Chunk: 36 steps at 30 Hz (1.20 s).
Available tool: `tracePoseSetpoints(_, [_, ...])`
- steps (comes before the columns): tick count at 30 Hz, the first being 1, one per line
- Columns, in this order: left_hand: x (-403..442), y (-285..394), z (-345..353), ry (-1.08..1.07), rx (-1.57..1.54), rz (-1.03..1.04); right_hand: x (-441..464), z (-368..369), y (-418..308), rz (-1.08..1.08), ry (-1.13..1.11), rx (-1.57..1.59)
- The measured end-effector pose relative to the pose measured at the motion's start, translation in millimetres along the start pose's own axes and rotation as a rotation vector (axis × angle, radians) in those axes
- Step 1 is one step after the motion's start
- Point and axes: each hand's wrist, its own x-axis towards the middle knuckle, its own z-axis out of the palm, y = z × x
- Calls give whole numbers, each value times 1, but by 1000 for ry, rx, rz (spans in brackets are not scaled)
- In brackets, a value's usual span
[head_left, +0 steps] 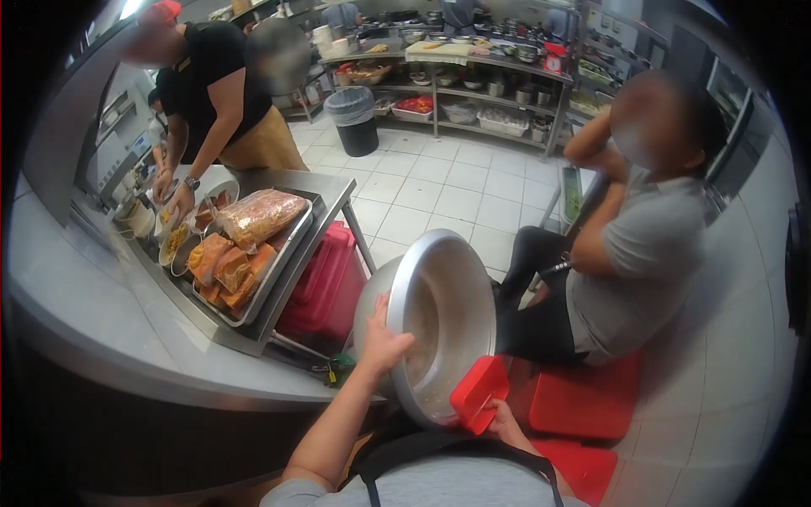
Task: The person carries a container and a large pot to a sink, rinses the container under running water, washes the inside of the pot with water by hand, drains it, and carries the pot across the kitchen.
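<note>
A large metal pot (443,317) is tilted on its side in front of me, its opening facing right and a little residue on its inner wall. My left hand (385,340) grips the pot's rim on the left, thumb over the edge. My right hand (504,422) is closed on a red plastic scoop (481,392), held at the lower right of the pot's rim.
To the left, a steel table (342,188) bears a tray of orange chunks and a wrapped slab, where a person (224,93) works. A seated person (638,245) is close on the right, beside red containers (583,397). Behind stand a bin (355,127) and shelves.
</note>
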Motion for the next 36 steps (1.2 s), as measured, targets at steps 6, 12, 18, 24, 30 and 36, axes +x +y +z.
tracePoseSetpoints(6, [104, -4, 12, 282, 256, 18, 58, 47, -83, -57, -129, 13])
tracePoseSetpoints(12, [255, -40, 26, 121, 60, -45, 128, 85, -173, -52, -17, 88])
tracePoseSetpoints(18, [414, -15, 30, 170, -42, -57, 169, 182, -264, -433, 50, 132])
tracePoseSetpoints(24, [548, -17, 35, 185, -337, -41, 221, 227, -365, -509, 85, 169])
tracePoseSetpoints(30, [675, -49, 12, 319, -254, -104, 356, 301, -488, -461, 80, 165])
tracePoseSetpoints(36, [773, -52, -23, 477, -221, -96, 510, 424, -607, -273, -18, -119])
